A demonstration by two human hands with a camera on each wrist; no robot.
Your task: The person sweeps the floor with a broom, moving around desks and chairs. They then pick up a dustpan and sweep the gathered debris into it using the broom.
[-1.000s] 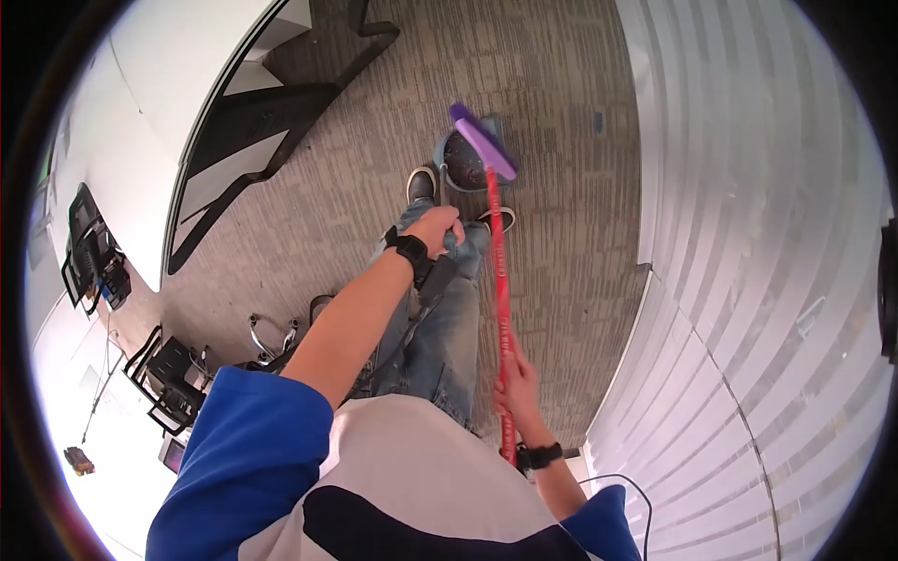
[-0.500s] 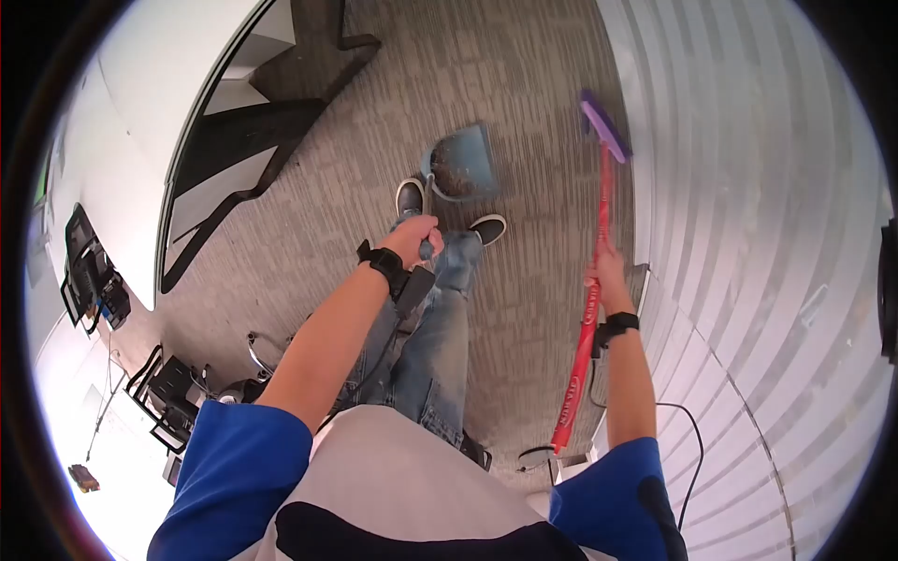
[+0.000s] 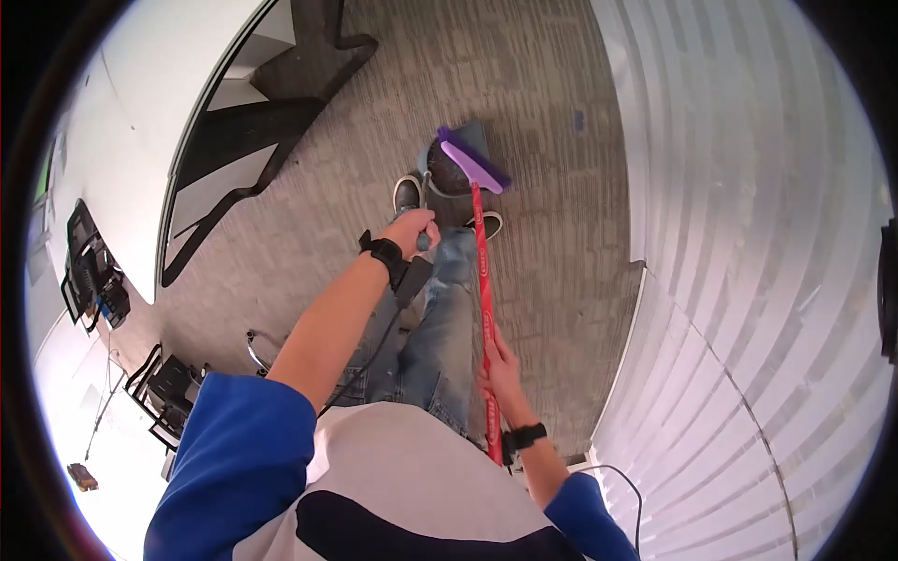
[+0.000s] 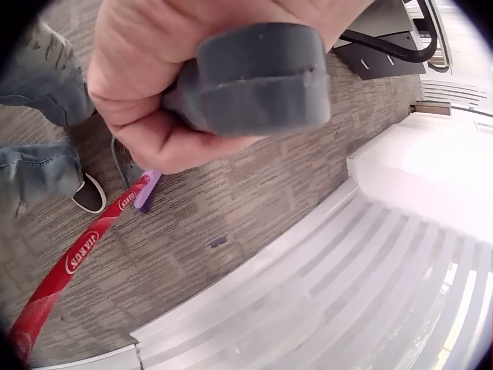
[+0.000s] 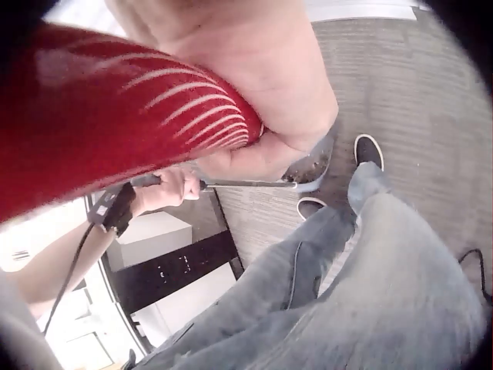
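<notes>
My left hand (image 3: 410,234) grips the grey handle (image 4: 262,85) of a long-handled dustpan, its fingers wrapped round the end in the left wrist view. The blue-grey dustpan (image 5: 317,166) lies on the carpet by my feet, with dark debris inside. My right hand (image 3: 503,376) holds the red stick (image 3: 485,280) of a broom, and in the right wrist view the fingers curl round it. The purple broom head (image 3: 472,166) lies across the dustpan's opening in the head view, its bristles facing away from me and hiding part of the pan.
Patterned grey carpet (image 3: 552,234) covers the floor. A white striped wall (image 3: 730,234) runs along the right, with a small dark blue patch (image 3: 578,120) on the floor near it. A white desk (image 3: 168,103) with black legs stands at the left. My shoes (image 3: 406,193) flank the dustpan.
The broom went from over the dustpan out right to the wall, then swept back left to the pan. The left hand has kept its grip on the dustpan handle, which shifted only slightly.
</notes>
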